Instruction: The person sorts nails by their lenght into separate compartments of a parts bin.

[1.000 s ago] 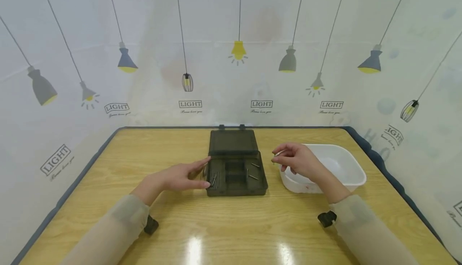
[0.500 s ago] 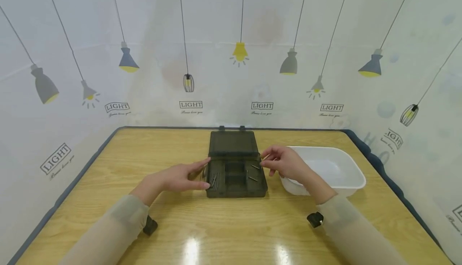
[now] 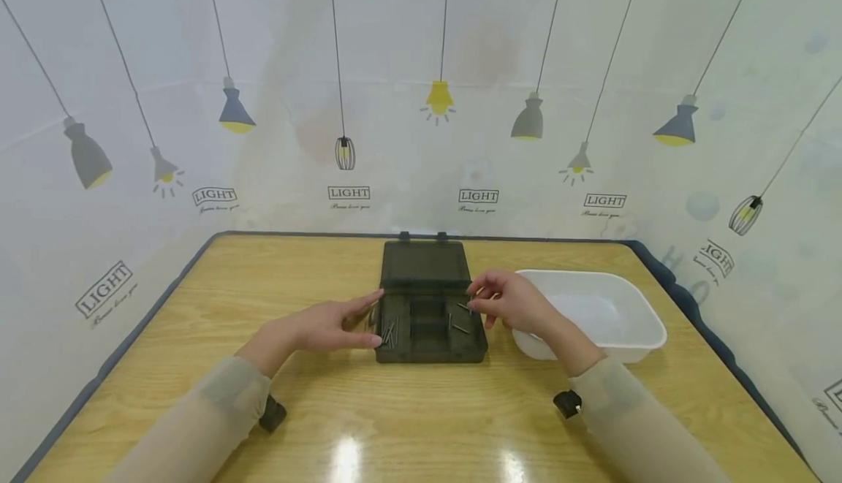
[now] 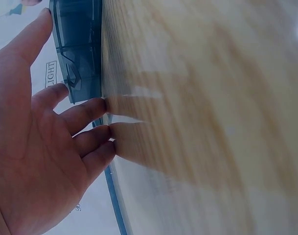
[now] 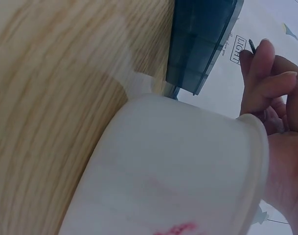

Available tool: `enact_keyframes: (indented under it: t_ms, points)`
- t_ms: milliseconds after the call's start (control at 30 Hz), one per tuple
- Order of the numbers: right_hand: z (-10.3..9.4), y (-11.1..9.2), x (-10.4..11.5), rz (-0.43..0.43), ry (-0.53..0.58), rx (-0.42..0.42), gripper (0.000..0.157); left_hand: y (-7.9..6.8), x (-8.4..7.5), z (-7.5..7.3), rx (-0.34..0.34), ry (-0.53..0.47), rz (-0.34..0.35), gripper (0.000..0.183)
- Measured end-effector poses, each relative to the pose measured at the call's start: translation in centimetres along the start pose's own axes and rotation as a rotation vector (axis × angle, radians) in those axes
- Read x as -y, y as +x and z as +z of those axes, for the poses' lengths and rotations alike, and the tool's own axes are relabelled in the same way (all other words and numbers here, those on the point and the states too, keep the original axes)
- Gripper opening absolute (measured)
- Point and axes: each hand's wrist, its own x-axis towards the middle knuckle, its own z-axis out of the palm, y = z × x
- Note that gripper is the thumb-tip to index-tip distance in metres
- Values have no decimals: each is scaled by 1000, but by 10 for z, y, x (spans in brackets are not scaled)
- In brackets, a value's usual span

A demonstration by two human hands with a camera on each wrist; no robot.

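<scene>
A dark see-through plastic case (image 3: pixel 430 357) lies on the table with its lid (image 3: pixel 424 262) folded back. Several thin metal screws (image 3: pixel 390 334) fill its left compartment, and a few more screws (image 3: pixel 460 328) lie scattered in the right one. My left hand (image 3: pixel 322 326) rests against the case's left side, thumb and index finger spread and straight. Over the case's right edge, my right hand (image 3: pixel 516 302) pinches a small screw (image 5: pixel 252 46) between thumb and fingertips; its dark threaded end sticks out in the right wrist view.
A white plastic tub (image 3: pixel 658 335) stands close to the right of the case, under my right forearm. Red marks (image 5: pixel 178 228) show on its outer wall. The wooden table (image 3: pixel 395 417) ends at a dark blue edge before a lamp-printed backdrop (image 3: pixel 408 44).
My right hand has moved left, from beside the white tub to over the right compartment of the case, carrying the screw. The left hand has stayed in place.
</scene>
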Motion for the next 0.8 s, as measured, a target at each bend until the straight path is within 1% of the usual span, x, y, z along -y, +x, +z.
enact_keyframes:
  t_ms: [167,300,433,567,667,800]
  points:
    - [-2,-1,0,2,-7,1,26,0,0,0,4,-4,-2,102]
    - [-10,-4,-2,12,-18,-34,25,0,1,0,6,-9,0,102]
    - [-25,-12,-10,23,-33,-78,23,2,0,1,7,-3,0,102]
    - [-46,-20,-22,40,-26,-103,26,2,-2,0,10,-1,4,102]
    - [-60,-24,-34,63,-25,-110,29,1,-3,-1,9,1,6,102]
    - [-75,-28,-52,94,-61,-97,30,0,-3,-1,3,8,8,101]
